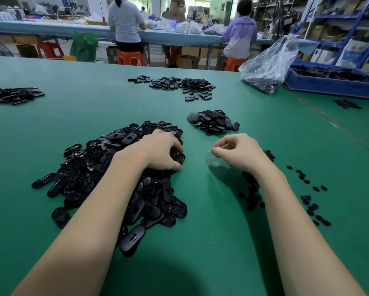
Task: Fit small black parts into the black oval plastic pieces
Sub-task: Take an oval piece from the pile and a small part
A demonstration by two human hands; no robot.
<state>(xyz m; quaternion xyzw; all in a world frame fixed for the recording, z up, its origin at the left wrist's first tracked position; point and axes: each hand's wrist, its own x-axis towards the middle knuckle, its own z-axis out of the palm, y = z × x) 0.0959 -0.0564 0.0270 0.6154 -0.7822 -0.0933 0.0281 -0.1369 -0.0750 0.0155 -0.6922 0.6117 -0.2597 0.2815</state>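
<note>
The left hand [162, 150] rests on the large pile of oval pieces [106, 176] on the green tabletop [211, 242], fingers curled onto one piece at the pile's edge. The right hand [241, 152] hovers beside the scattered small parts [307, 201], fingers curled; any held part cannot be discerned.

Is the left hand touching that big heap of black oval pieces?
Touching. The head view shows the left hand lying on the big pile of oval pieces, fingers curled down among the top ones.
</note>
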